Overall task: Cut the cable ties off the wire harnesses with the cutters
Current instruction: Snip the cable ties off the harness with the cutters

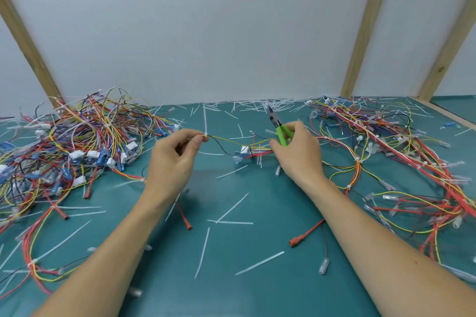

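Teal matting covers the table (231, 291), which is backed by a plain white wall (206, 20) crossed by three bare wooden battens. Thin white plastic offcuts (203, 252) are scattered across it. Two tangled heaps of coloured wire are seen, one at the left (77, 147) and one at the right (386, 152). A yellow wire with a white cable tie (205, 121) is pinched by the left hand (175, 159). Green-handled cutters (277, 125) are gripped in the right hand (296, 154), blades pointing up.

Workshop bench: teal mat (231, 278), heaped wire harnesses (77, 147), cut ties (257, 104), timber-framed white panels (365, 26).
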Demonstrator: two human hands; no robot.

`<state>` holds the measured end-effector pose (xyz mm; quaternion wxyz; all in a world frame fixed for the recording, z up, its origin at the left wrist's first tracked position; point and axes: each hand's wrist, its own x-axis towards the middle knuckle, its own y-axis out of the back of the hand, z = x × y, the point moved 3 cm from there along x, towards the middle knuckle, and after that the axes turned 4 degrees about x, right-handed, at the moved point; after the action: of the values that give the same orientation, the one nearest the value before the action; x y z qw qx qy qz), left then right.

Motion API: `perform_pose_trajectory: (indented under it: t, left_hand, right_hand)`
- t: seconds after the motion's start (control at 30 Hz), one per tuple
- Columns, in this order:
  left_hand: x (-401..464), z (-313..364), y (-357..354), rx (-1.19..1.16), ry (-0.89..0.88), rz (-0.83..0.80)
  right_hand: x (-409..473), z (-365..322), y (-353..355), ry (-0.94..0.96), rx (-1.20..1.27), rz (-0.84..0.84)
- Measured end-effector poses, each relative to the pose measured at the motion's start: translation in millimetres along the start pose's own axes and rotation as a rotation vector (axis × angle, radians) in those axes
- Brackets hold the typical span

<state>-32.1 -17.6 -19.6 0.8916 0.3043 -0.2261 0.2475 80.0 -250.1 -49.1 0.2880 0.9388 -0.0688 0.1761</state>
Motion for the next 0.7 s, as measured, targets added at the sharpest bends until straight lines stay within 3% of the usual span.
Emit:
perform_pose_trajectory:
  t: [0.1,0.17,0.27,0.33,0.43,0.7]
  left_hand:
    - [-1.0,13.5,7.2,0.295,-0.253,0.209]
    - [-2.3,14.1,0.7,0.289,-0.301,0.146]
    - [-4.9,0.5,-15.5,0.168,-0.069,-0.017]
    - [-5.4,-15.0,-17.8,0.246,0.069,-0.023]
    - [-1.2,-28.5,-10.4,0.169,0.196,-0.005]
    - [-1.1,-21.7,-13.1,0.024,0.219,-0.007]
  right_hand:
    - [-8.0,-19.4,4.7,0.093,0.243,0.109]
    - [-13.8,-28.5,4.3,0.150,0.326,0.133]
    - [-17.6,-32.9,-3.0,0.194,0.279,0.067]
    - [-18.4,-30.3,-10.1,0.206,0.190,-0.051]
    - [-21.0,-24.4,-17.5,0.224,0.066,-0.207]
    - [-23.2,-39.4,-4.6,0.389,0.023,-0.163]
